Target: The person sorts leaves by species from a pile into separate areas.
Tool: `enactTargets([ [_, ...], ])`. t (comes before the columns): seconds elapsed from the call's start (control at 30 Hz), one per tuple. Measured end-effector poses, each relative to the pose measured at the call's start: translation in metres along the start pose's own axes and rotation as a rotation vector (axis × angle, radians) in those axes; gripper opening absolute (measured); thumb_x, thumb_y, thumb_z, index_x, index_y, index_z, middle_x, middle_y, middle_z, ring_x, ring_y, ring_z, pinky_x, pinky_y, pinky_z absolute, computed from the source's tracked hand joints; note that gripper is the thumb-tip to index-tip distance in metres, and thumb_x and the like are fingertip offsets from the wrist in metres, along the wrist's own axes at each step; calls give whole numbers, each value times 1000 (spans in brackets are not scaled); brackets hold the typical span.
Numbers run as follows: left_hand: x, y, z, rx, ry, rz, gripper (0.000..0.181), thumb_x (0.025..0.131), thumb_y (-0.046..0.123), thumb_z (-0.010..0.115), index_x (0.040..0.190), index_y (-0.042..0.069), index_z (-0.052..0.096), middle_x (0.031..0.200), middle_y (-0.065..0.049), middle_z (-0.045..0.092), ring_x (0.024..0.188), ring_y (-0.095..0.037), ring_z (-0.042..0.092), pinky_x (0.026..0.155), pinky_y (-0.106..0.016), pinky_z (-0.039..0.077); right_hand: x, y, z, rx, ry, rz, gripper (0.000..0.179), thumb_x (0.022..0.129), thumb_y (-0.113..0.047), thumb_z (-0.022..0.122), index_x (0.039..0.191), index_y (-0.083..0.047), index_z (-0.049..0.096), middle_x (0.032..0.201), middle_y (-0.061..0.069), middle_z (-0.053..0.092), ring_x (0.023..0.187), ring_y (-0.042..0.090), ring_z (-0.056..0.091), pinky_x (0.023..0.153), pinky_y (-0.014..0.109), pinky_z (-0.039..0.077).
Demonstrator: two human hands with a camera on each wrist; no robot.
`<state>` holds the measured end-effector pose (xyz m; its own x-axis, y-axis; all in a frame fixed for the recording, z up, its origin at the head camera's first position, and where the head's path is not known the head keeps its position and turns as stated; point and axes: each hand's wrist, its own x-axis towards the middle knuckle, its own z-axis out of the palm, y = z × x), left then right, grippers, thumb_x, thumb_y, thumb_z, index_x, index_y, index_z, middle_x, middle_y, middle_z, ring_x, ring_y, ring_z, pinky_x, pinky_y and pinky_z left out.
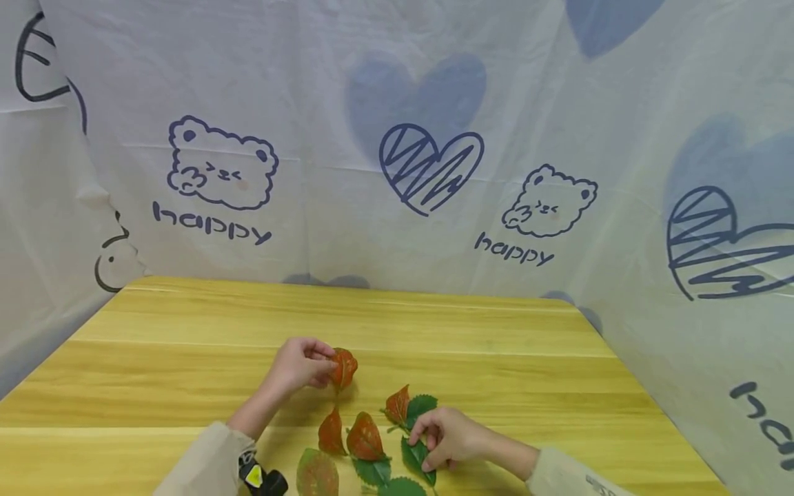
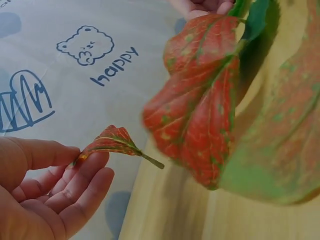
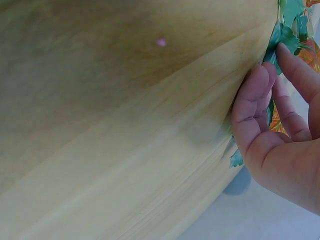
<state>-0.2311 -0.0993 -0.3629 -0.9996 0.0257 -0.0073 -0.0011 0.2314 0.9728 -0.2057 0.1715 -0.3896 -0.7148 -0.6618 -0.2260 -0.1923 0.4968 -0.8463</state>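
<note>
My left hand [image 1: 300, 366] pinches a red leaf [image 1: 344, 370] between thumb and fingers, above the table. In the left wrist view this leaf [image 2: 114, 142] is seen edge-on, its short green stem pointing away from the fingertips. My right hand [image 1: 455, 437] is low at the table with thumb and fingers at the edge of a dark green leaf [image 1: 412, 455]. Up close in the right wrist view, the thumb lies against the green leaf [image 3: 273, 44] and the curled fingers close in beneath it. Another green leaf [image 1: 421, 406] and a small red leaf [image 1: 397, 404] lie just beyond that hand.
Between the hands lie two red leaves, one pointed [image 1: 331, 432] and one broader [image 1: 365, 438], with green leaves [image 1: 372, 472] below. A mottled red-green leaf [image 1: 318, 474] is nearest the front. The wooden table [image 1: 186, 358] meets a printed white curtain [image 1: 335, 227] behind.
</note>
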Motion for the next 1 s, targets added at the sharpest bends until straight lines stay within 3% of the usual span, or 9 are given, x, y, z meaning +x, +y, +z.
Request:
enactTargets([
  [0.37, 8, 5, -17, 89, 21, 61, 13, 82, -8, 56, 93, -12, 60, 82, -15, 56, 63, -22, 60, 60, -37, 52, -1, -4, 0, -7, -4, 13, 22, 69, 11, 69, 87, 0, 63, 60, 0, 47, 41, 6, 40, 36, 17, 35],
  [1.0, 23, 5, -55, 199, 47, 43, 18, 81, -7, 57, 98, -14, 59, 88, -20, 60, 70, -22, 60, 63, -36, 52, 0, -4, -1, -17, -25, -2, 16, 73, 4, 68, 87, -1, 64, 56, 0, 51, 42, 7, 45, 36, 17, 38],
])
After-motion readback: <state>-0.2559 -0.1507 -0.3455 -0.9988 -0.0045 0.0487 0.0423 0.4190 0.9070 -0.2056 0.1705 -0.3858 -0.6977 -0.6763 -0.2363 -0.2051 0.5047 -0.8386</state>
